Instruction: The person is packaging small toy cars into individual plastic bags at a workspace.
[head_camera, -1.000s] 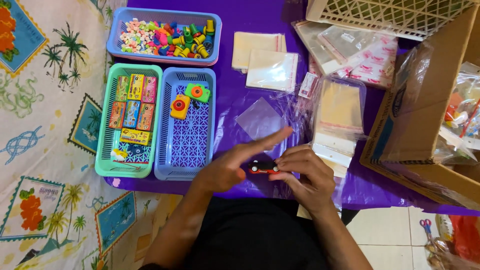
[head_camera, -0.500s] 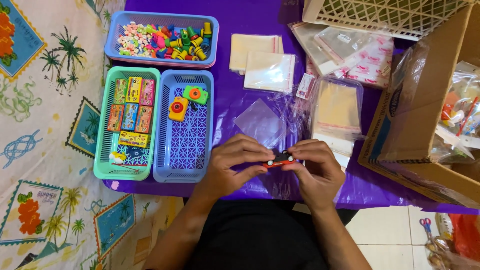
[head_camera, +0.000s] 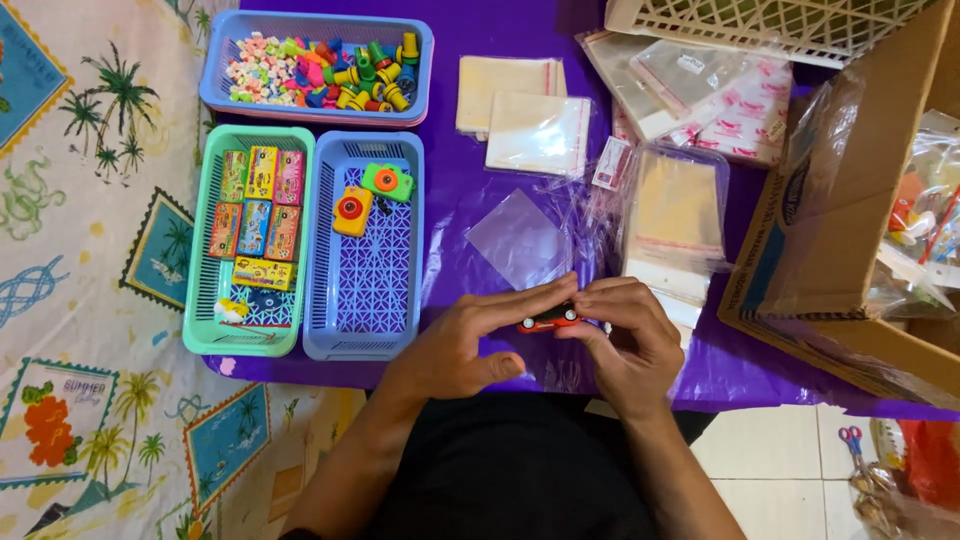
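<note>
Over the purple counter (head_camera: 500, 90), from the head view, we pinch a small red toy car (head_camera: 549, 319) between both hands: left hand (head_camera: 470, 345) and right hand (head_camera: 625, 340), fingers closed on it. A clear flat bag (head_camera: 518, 240) lies just beyond, not yet filled. Beside it, the blue basket (head_camera: 340, 330) of latticed plastic holds two toy cameras.

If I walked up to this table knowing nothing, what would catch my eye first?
Most likely the left hand and right hand meeting at the near edge of the purple table cover, pinching a small red toy car between them. Next, the blue tray of bright little toys at the far left, and the green basket of small colourful boxes below it.
</note>
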